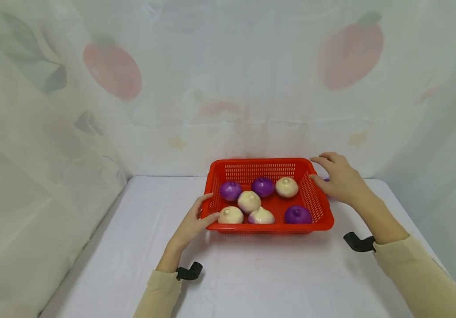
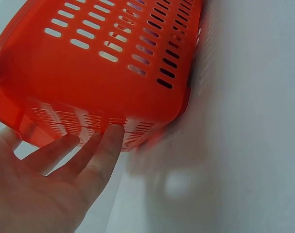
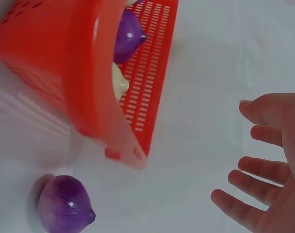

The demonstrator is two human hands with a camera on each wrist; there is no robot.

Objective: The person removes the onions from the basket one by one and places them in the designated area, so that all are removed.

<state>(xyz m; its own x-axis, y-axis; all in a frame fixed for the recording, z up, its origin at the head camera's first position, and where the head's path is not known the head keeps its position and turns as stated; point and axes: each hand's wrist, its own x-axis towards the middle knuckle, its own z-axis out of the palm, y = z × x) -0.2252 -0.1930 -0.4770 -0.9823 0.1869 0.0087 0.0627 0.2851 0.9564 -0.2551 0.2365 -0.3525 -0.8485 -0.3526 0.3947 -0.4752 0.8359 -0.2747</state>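
A red plastic basket stands on the table, holding purple onions and several pale onions. My left hand is at its left end, thumb and index finger over the rim. In the left wrist view, the fairly straight fingers touch the outside wall from below the rim. My right hand hovers by the far right corner, fingers spread and holding nothing. Another purple onion lies on the table outside the basket's right end, mostly hidden behind the right hand in the head view.
White cloth covers the table. A pale curtain with printed fruit hangs right behind the basket, and similar cloth closes in the left and right sides. Black wrist mounts stick out from both forearms.
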